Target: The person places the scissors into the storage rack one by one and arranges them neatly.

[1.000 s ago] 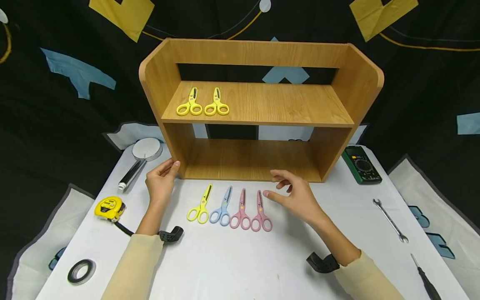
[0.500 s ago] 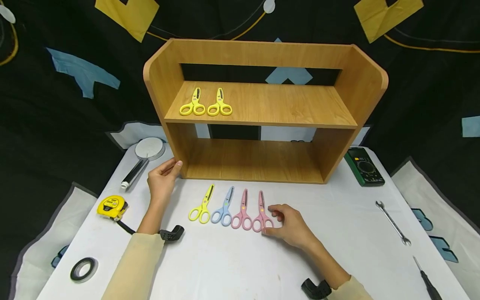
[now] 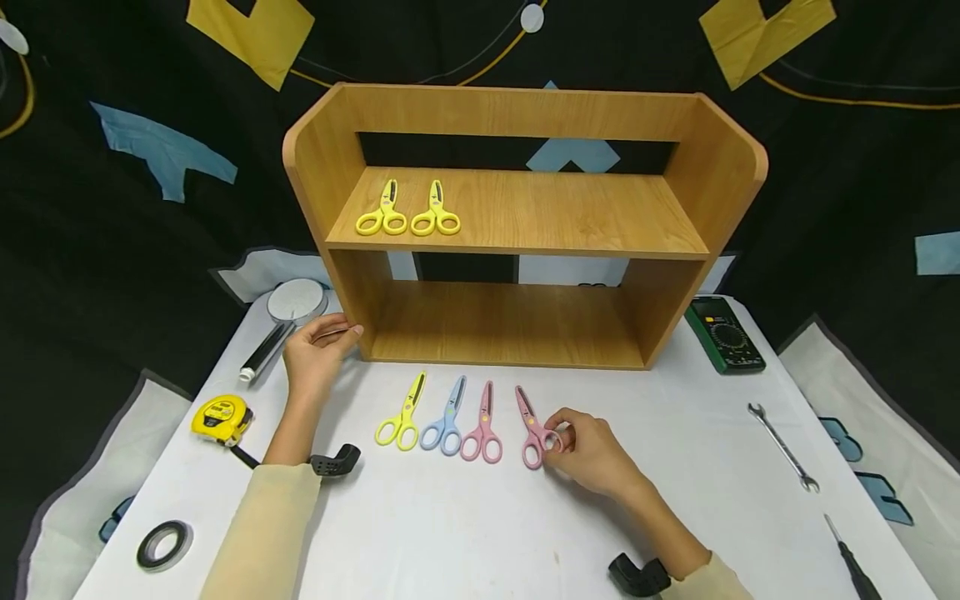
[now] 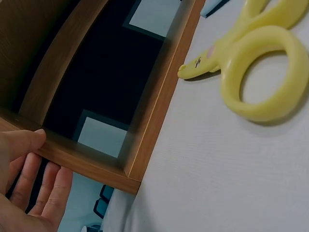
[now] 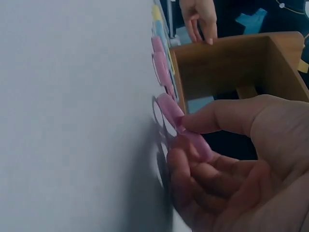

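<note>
1. The right hand [image 3: 585,454] lies low on the white table [image 3: 465,533], out in front of the wooden shelf unit [image 3: 525,225] and a little right of its middle, with the forearm running back toward the near right.
2. Its thumb and fingers are curled and pinch a handle ring of the pink scissors [image 3: 534,429]; the right wrist view shows the thumb on top of the ring and the fingers under it.
3. Those scissors lie on the table in front of the shelf unit, blades slanting toward it, set apart from the row to their left: second pink scissors [image 3: 482,425], blue scissors [image 3: 446,419], yellow scissors [image 3: 405,414].
4. The left hand [image 3: 315,354] rests at the shelf unit's front left bottom corner, fingers straight and loosely spread against the side panel, holding nothing.
5. Two more yellow scissors [image 3: 408,210] lie on the shelf unit's upper board, at its left end.
6. The right wrist view is blurred, so the held ring's far side is hard to make out, and the palm hides whether the ring is lifted off the table.
7. The left wrist view cuts off the yellow scissors at the blades and shows only part of the fingers.
</note>
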Available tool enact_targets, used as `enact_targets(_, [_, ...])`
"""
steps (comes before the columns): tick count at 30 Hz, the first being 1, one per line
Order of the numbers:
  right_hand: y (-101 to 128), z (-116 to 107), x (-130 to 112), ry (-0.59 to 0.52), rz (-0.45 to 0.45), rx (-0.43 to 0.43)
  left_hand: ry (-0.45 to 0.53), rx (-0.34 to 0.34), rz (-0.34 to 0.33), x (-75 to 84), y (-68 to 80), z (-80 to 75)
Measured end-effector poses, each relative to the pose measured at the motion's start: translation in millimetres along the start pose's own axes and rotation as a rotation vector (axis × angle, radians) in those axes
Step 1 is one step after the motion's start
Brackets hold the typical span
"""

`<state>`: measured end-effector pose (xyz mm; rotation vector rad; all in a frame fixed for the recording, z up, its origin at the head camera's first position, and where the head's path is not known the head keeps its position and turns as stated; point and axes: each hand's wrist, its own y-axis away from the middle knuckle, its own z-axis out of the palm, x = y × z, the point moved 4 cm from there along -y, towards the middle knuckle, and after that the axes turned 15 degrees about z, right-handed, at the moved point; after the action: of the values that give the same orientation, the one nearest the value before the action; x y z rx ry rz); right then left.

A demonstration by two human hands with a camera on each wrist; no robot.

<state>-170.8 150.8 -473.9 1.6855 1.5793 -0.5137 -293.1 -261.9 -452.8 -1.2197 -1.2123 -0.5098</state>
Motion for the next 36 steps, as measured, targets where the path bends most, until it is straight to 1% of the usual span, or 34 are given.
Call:
enact_targets(4, [4, -11, 0, -0.049, 0.011, -0.048, 0.009, 0.029, 0.011, 1.9, 1.2, -1.7])
enact_targets(7, [9, -23, -4, -0.127, 0.006, -0.07, 0.003, 0.028, 0.018, 1.8, 1.0, -1.3])
enact_targets(10, [17, -37, -16, -0.223, -0.008, -0.092, 0.005, 0.029, 0.019, 1.5, 1.0, -1.1])
enact_targets(13, [26, -56, -36, -0.302, -0.048, -0.1, 0.005, 0.037, 0.017, 2.1, 2.1, -1.2])
enact_targets(16, [35, -79, -61, -0.345, -0.117, -0.078, 0.011, 0.042, 0.017, 2.0, 2.3, -0.9])
enact_targets(19, [39, -105, -86, -0.37, -0.197, -0.035, 0.013, 0.049, 0.019, 1.6, 2.2, -0.7])
enact_targets(22, [36, -128, -110, -0.374, -0.253, 0.032, 0.017, 0.057, 0.019, 1.1, 2.3, -0.2])
enact_targets(24, [31, -141, -126, -0.365, -0.256, 0.088, 0.02, 0.062, 0.016, 1.8, 3.2, 0.0])
enact_targets(26, [22, -150, -143, -0.348, -0.235, 0.145, 0.023, 0.067, 0.011, 1.7, 3.5, 0.2])
enact_targets(30, [-8, -157, -175, -0.299, -0.197, 0.227, 0.018, 0.068, 0.003, 0.3, 3.2, 0.6])
enact_targets(33, [-36, -157, -196, -0.267, -0.188, 0.252, 0.016, 0.07, 0.001, -0.4, 2.8, 0.6])
enact_targets(36, [-62, -154, -213, -0.242, -0.157, 0.24, 0.014, 0.069, -0.008, -1.2, 2.9, 1.1])
